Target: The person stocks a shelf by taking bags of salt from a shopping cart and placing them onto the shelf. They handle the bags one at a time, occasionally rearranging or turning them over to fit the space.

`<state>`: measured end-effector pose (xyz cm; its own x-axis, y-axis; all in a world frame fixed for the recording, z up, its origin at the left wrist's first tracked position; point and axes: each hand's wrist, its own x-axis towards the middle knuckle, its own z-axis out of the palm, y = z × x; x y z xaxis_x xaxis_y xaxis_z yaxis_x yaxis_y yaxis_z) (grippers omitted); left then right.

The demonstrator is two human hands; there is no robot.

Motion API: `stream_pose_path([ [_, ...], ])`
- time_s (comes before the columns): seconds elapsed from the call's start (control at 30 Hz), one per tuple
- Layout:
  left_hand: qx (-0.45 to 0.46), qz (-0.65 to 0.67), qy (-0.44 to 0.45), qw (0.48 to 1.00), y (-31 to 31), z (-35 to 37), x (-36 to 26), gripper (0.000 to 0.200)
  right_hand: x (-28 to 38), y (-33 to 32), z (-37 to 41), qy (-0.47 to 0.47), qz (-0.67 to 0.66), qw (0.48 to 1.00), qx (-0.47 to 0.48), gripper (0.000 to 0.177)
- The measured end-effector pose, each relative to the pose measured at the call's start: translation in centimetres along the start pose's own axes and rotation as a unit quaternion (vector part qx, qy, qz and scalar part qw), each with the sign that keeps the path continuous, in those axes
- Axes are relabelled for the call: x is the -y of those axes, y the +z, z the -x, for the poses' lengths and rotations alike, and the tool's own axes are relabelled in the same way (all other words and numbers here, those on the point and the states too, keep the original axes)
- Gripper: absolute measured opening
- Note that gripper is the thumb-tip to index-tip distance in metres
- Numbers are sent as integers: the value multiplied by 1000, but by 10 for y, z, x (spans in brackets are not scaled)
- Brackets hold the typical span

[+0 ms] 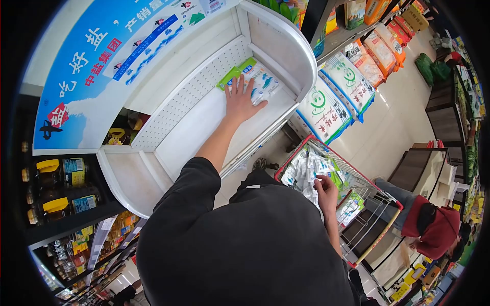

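My left hand (241,102) lies with fingers spread over salt packets (266,81) at the right end of a white display shelf (199,115). These packets are white and green and lie flat against the perforated back panel. Over a shopping cart (357,178) on the right, my right hand (327,193) has its fingers curled together beside a pile of similar packets (306,168). What its fingertips pinch, if anything, is hidden. More green-and-white packets (351,208) lie in the cart below that hand.
A blue sign (81,102) rises behind the shelf. Large rice bags (324,109) stand on the floor past the shelf's curved end. Bottles with yellow caps (48,167) fill a rack at left. A person in a red top (434,229) bends beyond the cart.
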<state>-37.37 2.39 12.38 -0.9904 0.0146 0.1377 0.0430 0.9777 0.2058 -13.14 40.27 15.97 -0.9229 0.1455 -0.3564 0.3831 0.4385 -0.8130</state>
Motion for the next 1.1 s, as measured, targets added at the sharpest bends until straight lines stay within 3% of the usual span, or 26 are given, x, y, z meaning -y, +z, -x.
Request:
stream_pose_path([
  [0.33, 49, -39, 40, 997, -5, -3, 1, 108, -18, 8, -8, -4, 26, 999, 27, 27],
  [0.4, 116, -39, -40, 992, -15, -9, -17, 106, -29, 8, -10, 0, 40, 999, 26, 27],
  [0.43, 120, -37, -37, 991, -15, -10, -26, 106, -37, 7, -9, 2, 57, 998, 26, 27],
  [0.5, 63, -24, -61, 996, -11, -12, -37, 104, -57, 5, -8, 8, 75, 997, 28, 27],
  [0.6, 16, -65, -40, 997, 17, -16, -29, 100, -108, 4, -5, 48, 107, 993, 29, 27],
  [0.67, 43, -95, -27, 994, 14, -17, -29, 98, -153, -4, 1, 59, 234, 970, 21, 35],
  [0.73, -15, -107, 9, 994, 41, -18, -16, 95, -188, -9, 14, 128, 153, 980, 19, 39],
  [0.83, 5, -122, 15, 992, 44, -21, -17, 96, -235, -15, 33, 199, 162, 966, 19, 36],
  [1.03, 21, -137, 11, 990, 40, -20, -26, 92, -366, -5, 30, 250, 177, 947, -98, 46],
  [1.1, 10, -135, 16, 991, 41, -23, -28, 93, -371, -9, 18, 291, 160, 934, -132, 47],
])
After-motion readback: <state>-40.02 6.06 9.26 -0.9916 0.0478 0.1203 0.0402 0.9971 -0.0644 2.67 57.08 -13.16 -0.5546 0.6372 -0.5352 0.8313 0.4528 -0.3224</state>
